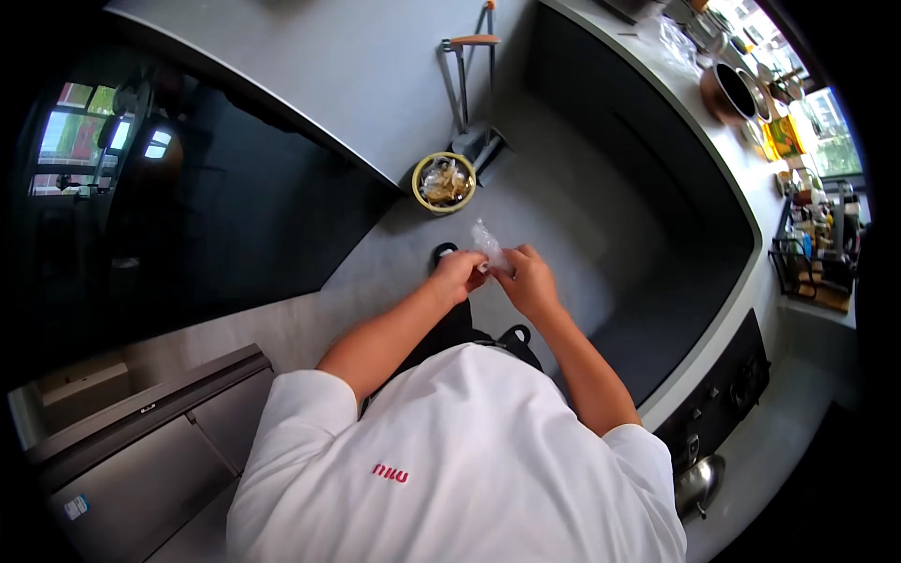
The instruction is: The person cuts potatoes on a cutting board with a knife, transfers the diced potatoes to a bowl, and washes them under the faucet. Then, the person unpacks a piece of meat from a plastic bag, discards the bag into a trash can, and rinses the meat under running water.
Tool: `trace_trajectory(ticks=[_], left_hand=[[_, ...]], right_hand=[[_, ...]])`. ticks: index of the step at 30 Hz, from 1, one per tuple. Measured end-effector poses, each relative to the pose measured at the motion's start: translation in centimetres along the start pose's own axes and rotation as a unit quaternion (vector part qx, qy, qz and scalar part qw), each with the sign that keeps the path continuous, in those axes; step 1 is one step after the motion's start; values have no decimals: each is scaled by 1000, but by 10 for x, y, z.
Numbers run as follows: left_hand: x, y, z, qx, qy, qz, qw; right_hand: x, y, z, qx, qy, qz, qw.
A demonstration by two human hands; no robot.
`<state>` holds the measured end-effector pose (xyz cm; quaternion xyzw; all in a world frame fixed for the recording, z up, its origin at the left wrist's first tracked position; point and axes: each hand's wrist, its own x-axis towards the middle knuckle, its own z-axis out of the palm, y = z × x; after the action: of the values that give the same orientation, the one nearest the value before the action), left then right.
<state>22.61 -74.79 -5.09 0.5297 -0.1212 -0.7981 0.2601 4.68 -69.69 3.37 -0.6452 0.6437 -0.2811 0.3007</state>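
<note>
I can read one marking only — short red lettering on the white T-shirt (pixel 450 469), apparently "NNU", though the characters are small. A sticker on the grey drawer front (pixel 77 507) is too small to read.

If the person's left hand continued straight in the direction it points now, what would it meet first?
The left hand points up the picture toward the round yellow-rimmed bin holding scraps on the grey floor. It would probably meet that bin first, after the crinkled clear plastic bag both hands pinch. Depth is unclear.
</note>
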Motion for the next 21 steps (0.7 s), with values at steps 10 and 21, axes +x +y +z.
trace_trajectory(ticks=[10, 21], left_hand=[[81, 139, -88, 144, 156, 70, 975], [66, 98, -183, 82, 114, 0, 990]], right_hand=[[222, 88, 184, 54, -75, 195, 976], [357, 211, 367, -192, -218, 135, 947]])
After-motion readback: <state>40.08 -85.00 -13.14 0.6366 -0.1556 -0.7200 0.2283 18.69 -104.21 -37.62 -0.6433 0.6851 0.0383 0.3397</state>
